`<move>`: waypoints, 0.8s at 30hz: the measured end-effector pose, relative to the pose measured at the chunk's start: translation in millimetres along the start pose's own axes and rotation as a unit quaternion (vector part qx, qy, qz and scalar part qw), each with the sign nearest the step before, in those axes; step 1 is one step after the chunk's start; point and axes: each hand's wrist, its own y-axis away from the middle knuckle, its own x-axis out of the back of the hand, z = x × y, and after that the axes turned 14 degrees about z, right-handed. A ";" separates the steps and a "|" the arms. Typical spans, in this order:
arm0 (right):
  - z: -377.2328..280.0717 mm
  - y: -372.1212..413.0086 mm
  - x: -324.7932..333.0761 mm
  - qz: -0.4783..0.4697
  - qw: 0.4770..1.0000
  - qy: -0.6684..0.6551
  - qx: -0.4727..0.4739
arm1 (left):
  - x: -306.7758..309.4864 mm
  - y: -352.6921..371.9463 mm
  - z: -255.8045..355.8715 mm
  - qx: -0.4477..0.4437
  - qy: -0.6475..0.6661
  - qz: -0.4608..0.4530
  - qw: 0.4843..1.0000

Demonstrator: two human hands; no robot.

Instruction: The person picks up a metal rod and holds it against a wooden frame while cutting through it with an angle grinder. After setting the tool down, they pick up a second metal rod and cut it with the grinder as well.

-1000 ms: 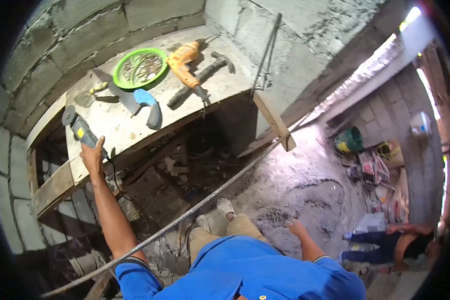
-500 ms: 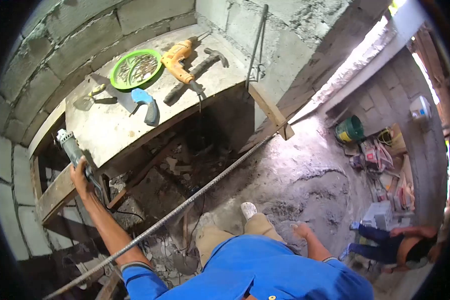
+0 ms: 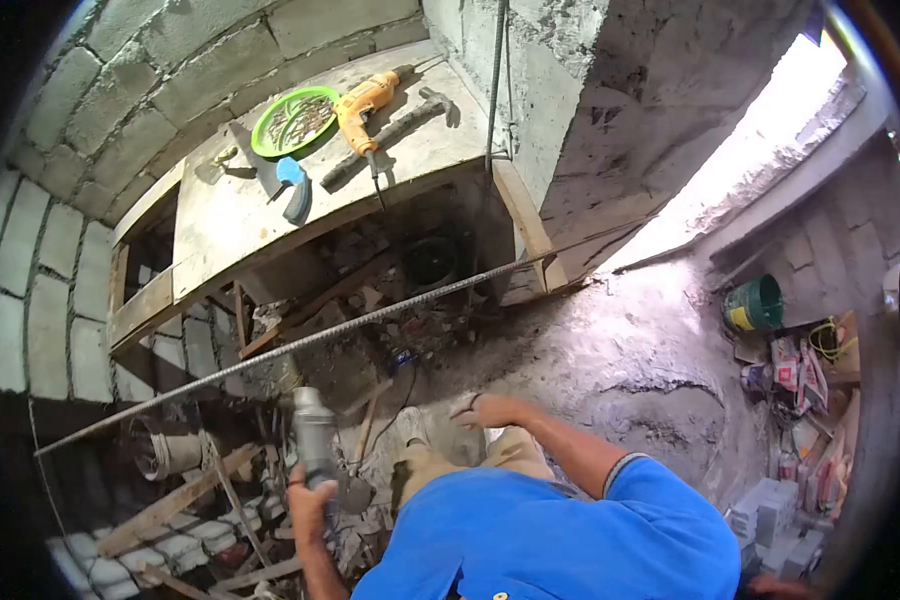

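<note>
My left hand (image 3: 310, 500) is closed around a grey power tool (image 3: 315, 430), held upright at the lower left, below a long ribbed steel bar (image 3: 300, 343). In front of my body, my right hand (image 3: 485, 410) is held over the floor; its fingers are partly spread and nothing shows in them. On the wooden bench top (image 3: 220, 240) lie an orange drill (image 3: 363, 105), a hammer (image 3: 400, 128), a green tray of small nail-like pieces (image 3: 298, 122), a saw with a blue and grey handle (image 3: 293, 180) and a trowel (image 3: 215, 168).
Rubble and loose boards (image 3: 160, 510) cover the lower left. The steel bar crosses between the bench and my body. A concrete column (image 3: 620, 130) stands right of the bench. At the right are a green bucket (image 3: 755, 303), bags (image 3: 798, 375) and grey blocks (image 3: 765, 510).
My left hand has brought the power tool from the bench's left end down towards my body. My right hand has moved left and forward. The view has shifted, and the other person has mostly left it.
</note>
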 end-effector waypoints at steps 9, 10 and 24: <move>0.5 70.4 -47.7 0.124 0.764 -0.629 -0.075 | -169.2 55.8 84.7 -0.191 -0.151 -0.365 0.899; -9.6 82.1 -35.5 0.174 0.750 -0.638 -0.032 | -182.8 58.2 97.0 -0.204 -0.139 -0.382 0.891; -54.4 144.5 70.7 0.454 0.699 -0.543 0.104 | -314.3 103.3 143.6 -0.211 -0.088 -0.443 0.867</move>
